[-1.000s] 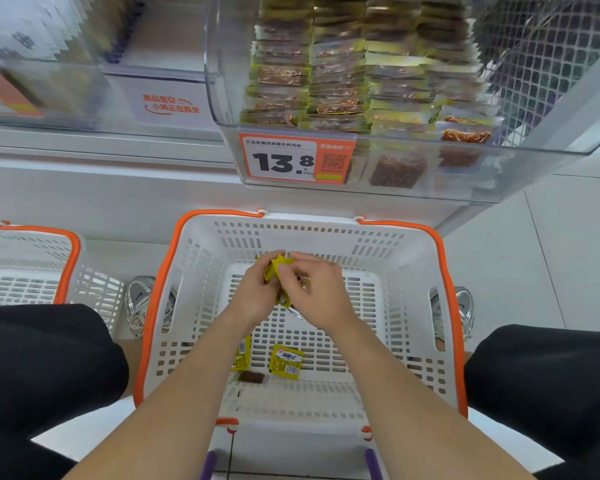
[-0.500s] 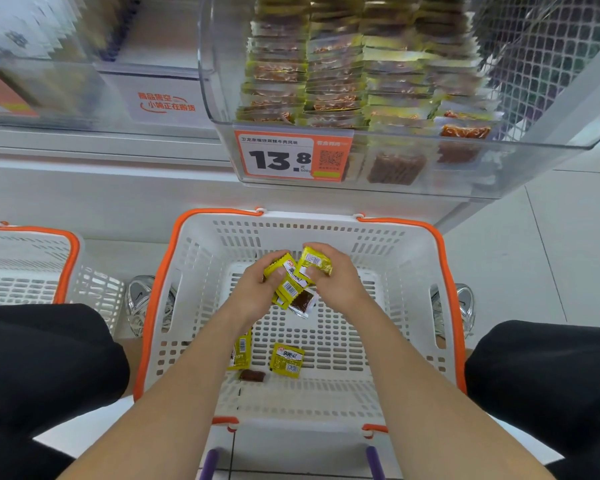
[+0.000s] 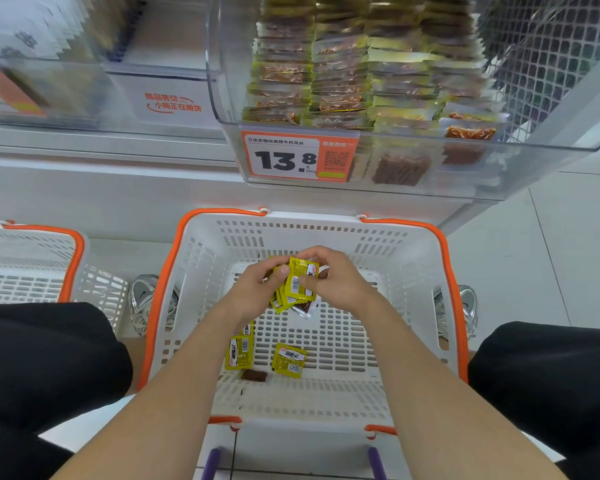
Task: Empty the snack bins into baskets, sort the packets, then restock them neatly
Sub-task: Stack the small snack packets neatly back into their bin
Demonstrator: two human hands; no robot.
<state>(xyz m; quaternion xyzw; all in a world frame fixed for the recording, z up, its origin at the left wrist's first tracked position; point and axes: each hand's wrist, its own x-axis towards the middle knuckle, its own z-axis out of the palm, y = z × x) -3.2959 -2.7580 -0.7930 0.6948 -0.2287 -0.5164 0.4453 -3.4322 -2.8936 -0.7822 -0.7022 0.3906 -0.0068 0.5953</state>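
Both my hands meet over the middle of a white basket with an orange rim (image 3: pixel 160 292). My left hand (image 3: pixel 253 292) grips a small stack of yellow snack packets (image 3: pixel 284 299). My right hand (image 3: pixel 340 285) pinches the top yellow packet (image 3: pixel 300 280), barcode side up, against that stack. Three loose packets lie on the basket floor below my left forearm: two yellow packets (image 3: pixel 239 351) (image 3: pixel 289 360) and a small brown packet (image 3: pixel 254 375). Above, a clear snack bin (image 3: pixel 413 188) holds neat rows of packets behind an orange price tag (image 3: pixel 298 157).
A second white basket with an orange rim (image 3: pixel 73 258) stands to the left. My knees in black fabric flank the middle basket, with grey shoes (image 3: pixel 142 299) beside it. Another clear bin (image 3: pixel 66 81) sits upper left. White floor tiles lie to the right.
My right hand has brought a yellow packet down flat onto the stack in my left hand. The loose packets on the basket floor have not moved.
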